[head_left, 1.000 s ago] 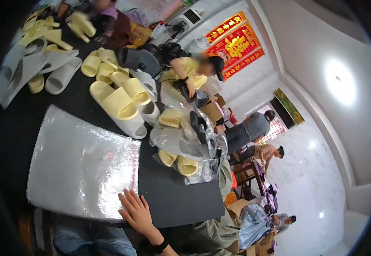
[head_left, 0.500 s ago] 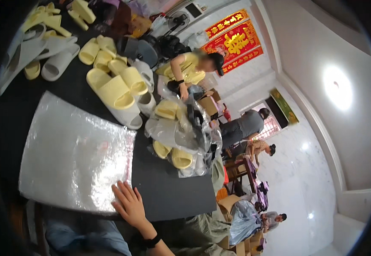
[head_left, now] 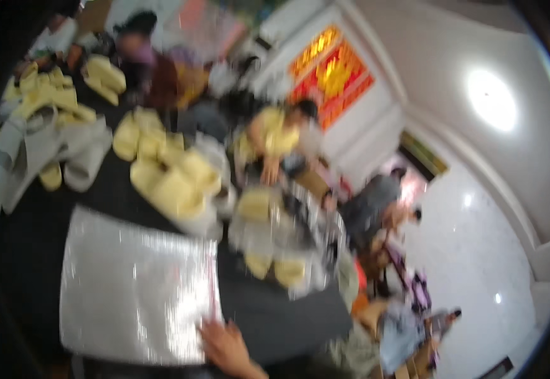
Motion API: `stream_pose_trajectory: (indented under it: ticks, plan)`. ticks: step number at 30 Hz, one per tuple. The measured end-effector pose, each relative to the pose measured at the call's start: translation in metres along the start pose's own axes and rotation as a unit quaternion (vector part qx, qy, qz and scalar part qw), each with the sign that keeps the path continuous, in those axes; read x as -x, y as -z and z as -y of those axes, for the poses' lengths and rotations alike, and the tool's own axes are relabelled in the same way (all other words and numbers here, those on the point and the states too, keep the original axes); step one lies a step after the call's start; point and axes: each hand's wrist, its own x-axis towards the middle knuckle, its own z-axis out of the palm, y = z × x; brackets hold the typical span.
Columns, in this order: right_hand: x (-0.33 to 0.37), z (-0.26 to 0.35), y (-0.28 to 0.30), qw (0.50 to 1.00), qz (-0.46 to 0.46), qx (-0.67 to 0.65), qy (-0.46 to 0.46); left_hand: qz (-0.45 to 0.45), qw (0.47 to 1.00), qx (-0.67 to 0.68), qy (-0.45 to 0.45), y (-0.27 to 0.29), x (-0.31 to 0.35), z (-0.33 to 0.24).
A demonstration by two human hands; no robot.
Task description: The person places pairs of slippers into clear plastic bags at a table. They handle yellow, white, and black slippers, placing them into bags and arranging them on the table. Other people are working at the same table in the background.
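My right hand [head_left: 227, 348] lies palm down at the near right corner of a stack of clear plastic bags [head_left: 132, 290]. Its fingers are stretched out, somewhat blurred, and grip nothing. The stack is flat and shiny, with a reddish line along its right edge. Beyond it, pale yellow slippers [head_left: 177, 189] sit on grey ones on the dark table [head_left: 281, 325]. A clear bag [head_left: 316, 268] with yellow and grey slippers stands to the right. My left hand is out of view.
More grey slippers [head_left: 88, 151] and yellow slippers [head_left: 44, 95] are heaped at the far left. Across the table, a person in a yellow top [head_left: 268, 136] reaches toward the bagged slippers. Other people, boxes and a large bluish bag [head_left: 398, 335] are farther right.
The view has swung, so the table and slippers sit lower in the picture, and it is blurred. My right hand still rests at the stack's near right corner.
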Motion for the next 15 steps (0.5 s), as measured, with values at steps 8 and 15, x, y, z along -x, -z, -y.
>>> stream_pose_trajectory:
  ticks: [8,15]
  plan:
    - [-0.010,0.017,0.014,0.995,-0.057,-0.077,0.009,0.017,0.999,-0.009,0.035,0.001,-0.009,0.004]
    - [-0.009,0.019,0.015,0.992,-0.065,-0.106,0.001,0.038,0.997,-0.035,0.058,0.000,-0.015,0.001]
